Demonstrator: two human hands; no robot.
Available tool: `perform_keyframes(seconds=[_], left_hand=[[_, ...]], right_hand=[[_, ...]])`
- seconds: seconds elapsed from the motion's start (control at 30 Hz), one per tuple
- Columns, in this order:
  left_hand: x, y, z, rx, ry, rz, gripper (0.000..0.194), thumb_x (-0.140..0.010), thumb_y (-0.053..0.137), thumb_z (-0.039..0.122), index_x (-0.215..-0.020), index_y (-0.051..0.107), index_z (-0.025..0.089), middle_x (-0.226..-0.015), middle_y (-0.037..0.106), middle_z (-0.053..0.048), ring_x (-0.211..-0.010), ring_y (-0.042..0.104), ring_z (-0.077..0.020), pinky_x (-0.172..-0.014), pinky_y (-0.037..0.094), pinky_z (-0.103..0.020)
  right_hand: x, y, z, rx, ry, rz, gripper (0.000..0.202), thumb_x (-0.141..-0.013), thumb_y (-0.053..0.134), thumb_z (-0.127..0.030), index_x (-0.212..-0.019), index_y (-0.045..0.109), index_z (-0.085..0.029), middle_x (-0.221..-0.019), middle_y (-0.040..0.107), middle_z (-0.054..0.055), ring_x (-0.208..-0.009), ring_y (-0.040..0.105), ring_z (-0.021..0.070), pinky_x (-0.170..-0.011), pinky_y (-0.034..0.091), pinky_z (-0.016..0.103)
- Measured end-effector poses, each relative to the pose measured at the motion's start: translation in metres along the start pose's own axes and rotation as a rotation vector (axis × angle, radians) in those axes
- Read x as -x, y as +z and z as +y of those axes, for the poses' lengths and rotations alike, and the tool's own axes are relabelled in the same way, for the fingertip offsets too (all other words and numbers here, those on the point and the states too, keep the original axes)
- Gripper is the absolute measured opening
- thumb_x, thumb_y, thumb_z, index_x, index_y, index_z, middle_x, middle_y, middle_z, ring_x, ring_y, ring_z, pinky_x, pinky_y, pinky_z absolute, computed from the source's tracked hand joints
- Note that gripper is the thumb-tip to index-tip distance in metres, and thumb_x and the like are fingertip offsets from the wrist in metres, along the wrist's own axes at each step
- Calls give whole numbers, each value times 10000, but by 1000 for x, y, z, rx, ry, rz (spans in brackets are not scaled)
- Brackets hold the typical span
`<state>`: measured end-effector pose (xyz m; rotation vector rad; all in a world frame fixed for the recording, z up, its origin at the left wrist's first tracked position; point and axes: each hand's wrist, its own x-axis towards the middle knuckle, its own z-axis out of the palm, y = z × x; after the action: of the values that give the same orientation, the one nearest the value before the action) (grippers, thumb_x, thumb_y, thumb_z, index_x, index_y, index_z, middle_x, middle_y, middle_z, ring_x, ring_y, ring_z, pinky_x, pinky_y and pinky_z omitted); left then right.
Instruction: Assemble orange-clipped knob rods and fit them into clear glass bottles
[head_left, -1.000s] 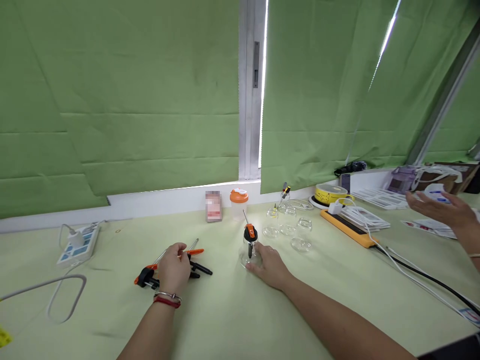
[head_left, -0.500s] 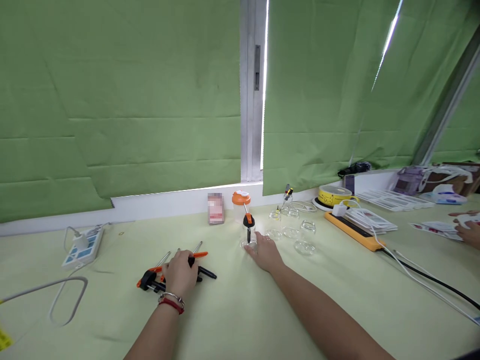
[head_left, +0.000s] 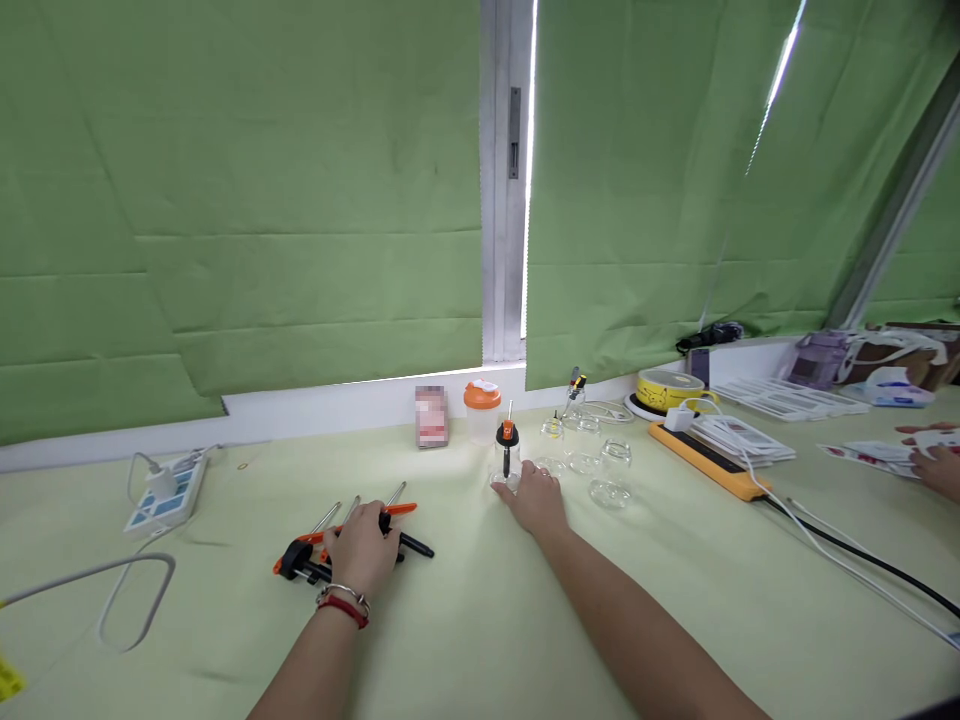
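My left hand (head_left: 363, 548) rests over a pile of black and orange tools (head_left: 300, 560) on the pale green table, its fingers curled down among them; which piece they grip is hidden. My right hand (head_left: 536, 497) is closed around the base of a small clear glass (head_left: 505, 478). An orange and black tool (head_left: 508, 435) with a metal shaft stands upright in that glass. To the right of this hand are several clear glasses (head_left: 615, 470). One glass farther back holds tools with yellow and black handles (head_left: 576, 385).
Behind stand an orange-lidded cup (head_left: 481, 410) and a small box (head_left: 431, 417). A power strip (head_left: 169, 495) with cables lies left. Toward the right are an orange power strip (head_left: 705, 460), a yellow tin (head_left: 670, 390), papers (head_left: 787, 398) and another person's hand (head_left: 937, 468).
My right hand and the glass with the tool have shifted slightly right, and the tool stands straighter. My left hand has barely moved over the pile.
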<state>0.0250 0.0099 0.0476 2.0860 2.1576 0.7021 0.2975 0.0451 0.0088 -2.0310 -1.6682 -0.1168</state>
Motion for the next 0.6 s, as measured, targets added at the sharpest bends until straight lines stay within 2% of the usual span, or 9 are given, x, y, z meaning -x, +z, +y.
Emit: perform_keyframes(seconds=[0.2,0.33,0.5,0.6], left_hand=[[2,-3,2,-2,30,-13,212,-759,478,314,-908,581,204,-1057,645,-115,-964,578,-270,-925,279,-506],[3,-5,4,-9,55,-7,219,-758,476,351,-842,605,194,-991,659,-104,-890,596,-267,-923,269,-512],[6,-5,7,5,121,-24,262,-764,469,391,-848,611,187,-953,664,-89,-877,605,-272,-881,316,-457],[7,-3,7,19,165,-47,258,-760,477,392,-862,605,193,-963,661,-82,-892,608,-269,-881,329,-432]], right_hand=[[-1,0,-3,50,39,6,501,-802,516,-598,-966,534,-126,-901,625,172,-948,557,312,-811,356,379],[2,-1,-3,-10,50,25,479,-835,456,-591,-943,540,-132,-893,625,177,-954,550,321,-814,349,384],[6,-9,5,-83,24,62,403,-923,304,-456,-1064,511,-140,-897,629,143,-919,556,283,-808,357,366],[6,-21,18,-97,3,125,350,-910,328,-341,-1157,467,-137,-1071,591,143,-1058,492,273,-925,307,377]])
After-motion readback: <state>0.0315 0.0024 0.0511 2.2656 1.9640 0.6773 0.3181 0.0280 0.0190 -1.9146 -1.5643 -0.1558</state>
